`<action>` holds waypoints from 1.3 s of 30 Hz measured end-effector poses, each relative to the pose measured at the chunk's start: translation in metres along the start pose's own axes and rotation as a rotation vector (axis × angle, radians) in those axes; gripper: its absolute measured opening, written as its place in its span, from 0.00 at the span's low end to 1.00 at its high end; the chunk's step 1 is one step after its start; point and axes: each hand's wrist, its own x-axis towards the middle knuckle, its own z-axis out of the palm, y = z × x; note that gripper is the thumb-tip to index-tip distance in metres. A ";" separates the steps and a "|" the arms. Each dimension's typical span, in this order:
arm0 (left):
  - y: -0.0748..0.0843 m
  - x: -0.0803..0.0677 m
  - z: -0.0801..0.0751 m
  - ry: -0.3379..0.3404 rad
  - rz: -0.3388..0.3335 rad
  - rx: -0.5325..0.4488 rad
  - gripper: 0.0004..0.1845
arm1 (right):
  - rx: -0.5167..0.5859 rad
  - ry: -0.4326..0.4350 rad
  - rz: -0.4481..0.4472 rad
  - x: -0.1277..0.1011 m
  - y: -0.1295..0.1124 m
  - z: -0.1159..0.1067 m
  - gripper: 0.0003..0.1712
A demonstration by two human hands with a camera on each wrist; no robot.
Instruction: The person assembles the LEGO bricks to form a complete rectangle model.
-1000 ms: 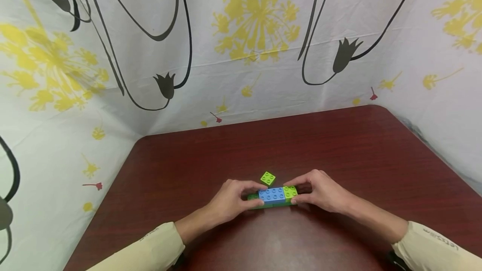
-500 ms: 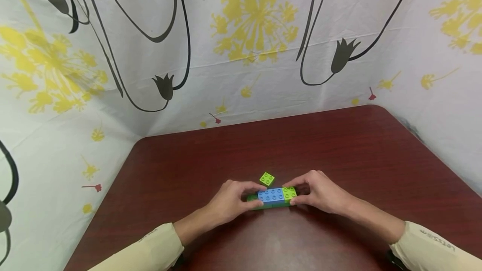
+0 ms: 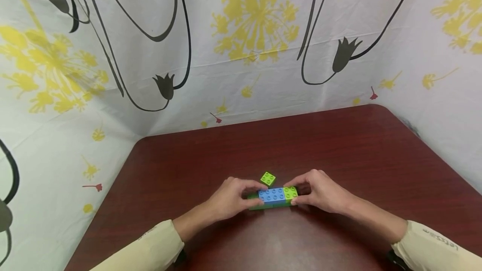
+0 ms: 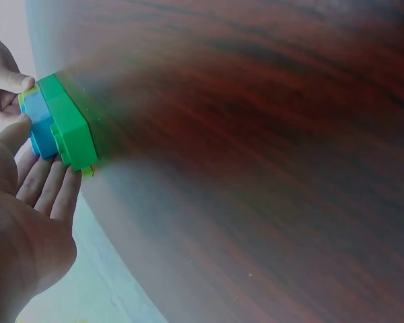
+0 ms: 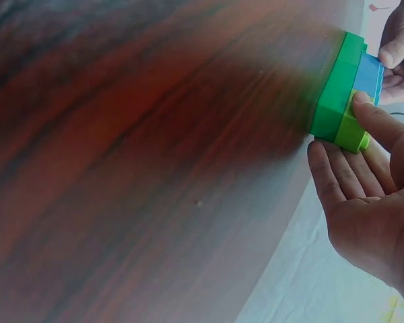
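A short stack of bricks lies on the dark red table [image 3: 339,145]: a long dark green base [image 3: 273,205], a blue brick [image 3: 272,195] on top of it, and a lime brick [image 3: 290,191] at its right end. My left hand [image 3: 253,196] pinches the stack's left end, thumb on the near side and fingers behind. My right hand [image 3: 297,193] pinches the right end by the lime brick. In the left wrist view the thumb touches the blue brick [image 4: 38,125] and fingers [image 4: 48,188] lie along the green base [image 4: 71,124]. In the right wrist view the thumb rests on the lime brick [image 5: 350,129].
A loose lime 2x2 brick [image 3: 267,177] lies just behind the stack. A white floral cloth [image 3: 241,53] rises behind and beside the table. The table's rounded corners show at the back left and back right.
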 end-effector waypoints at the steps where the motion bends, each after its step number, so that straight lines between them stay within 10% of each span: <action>1: 0.000 0.001 -0.001 -0.002 0.005 -0.004 0.19 | 0.000 0.000 0.001 0.000 -0.001 0.000 0.19; 16: -0.008 0.033 -0.017 0.127 -0.007 -0.029 0.18 | -0.070 -0.034 0.029 0.004 -0.007 -0.001 0.20; 39: -0.028 0.060 -0.003 -0.032 -0.004 -0.112 0.26 | -0.174 -0.021 -0.027 0.019 -0.023 0.020 0.25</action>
